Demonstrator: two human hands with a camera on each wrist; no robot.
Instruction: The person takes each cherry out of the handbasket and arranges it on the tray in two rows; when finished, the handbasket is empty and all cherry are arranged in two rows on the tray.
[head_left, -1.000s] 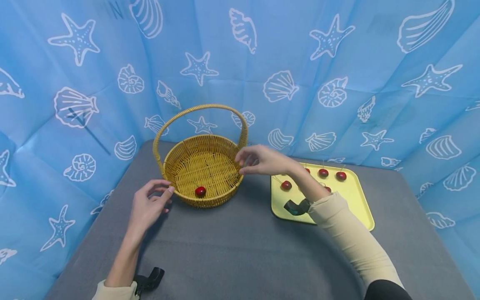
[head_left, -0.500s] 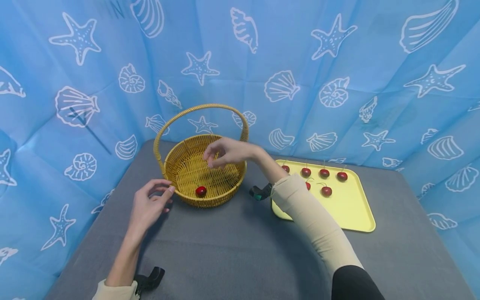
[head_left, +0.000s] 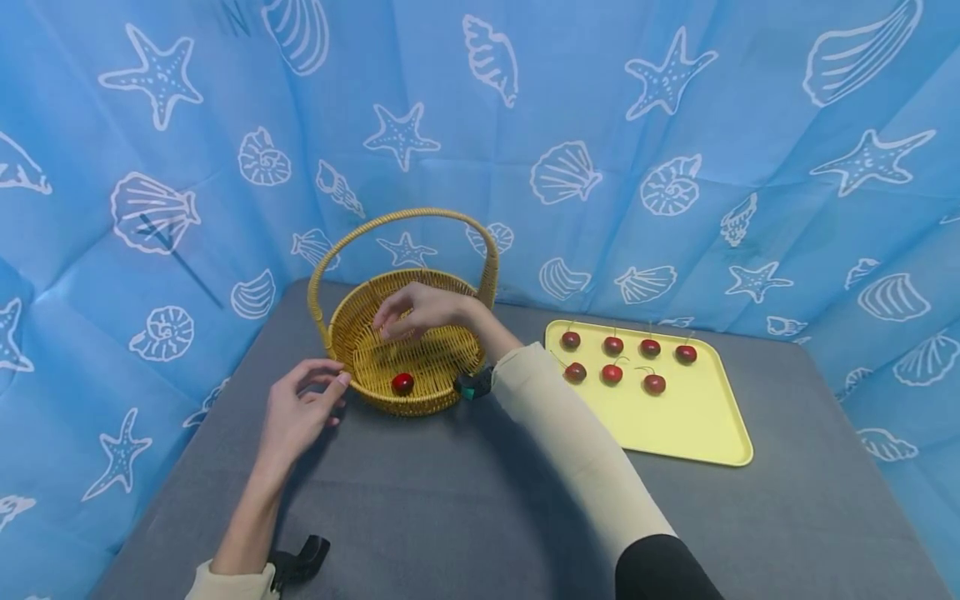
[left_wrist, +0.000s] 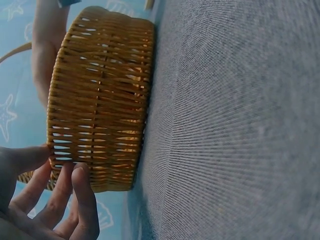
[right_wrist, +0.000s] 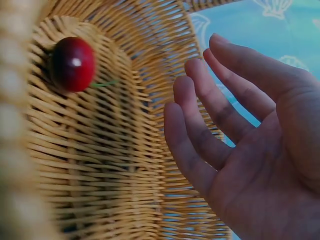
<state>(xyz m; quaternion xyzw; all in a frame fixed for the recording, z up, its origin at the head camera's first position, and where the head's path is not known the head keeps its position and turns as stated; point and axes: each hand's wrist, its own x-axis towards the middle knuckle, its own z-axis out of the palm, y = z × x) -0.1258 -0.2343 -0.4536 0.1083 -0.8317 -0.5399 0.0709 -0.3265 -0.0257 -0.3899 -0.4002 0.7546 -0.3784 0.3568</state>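
A yellow wicker basket (head_left: 465, 367) with a tall arched handle stands on the grey table. One red cherry (head_left: 402, 383) lies on its floor near the front rim; in the right wrist view that cherry (right_wrist: 73, 64) shows a green stem. My left hand (head_left: 303, 408) holds the basket's front-left rim, thumb at the edge and fingers against the outer wall, as the left wrist view shows. Over the inside of the basket hovers my right hand (head_left: 418, 312), under the handle. Its fingers are loosely bent with nothing between them, apart from the cherry.
A yellow tray (head_left: 690, 425) lies to the right of the basket. Several stemmed cherries (head_left: 612, 374) sit in two rows on its far half. Behind the table (head_left: 420, 500) hangs a blue curtain (head_left: 465, 125) with white shells and starfish.
My right hand has travelled left from the basket's right rim to above its inside, uncovering more of the tray's cherries. My left hand and the cherry in the basket have stayed put.
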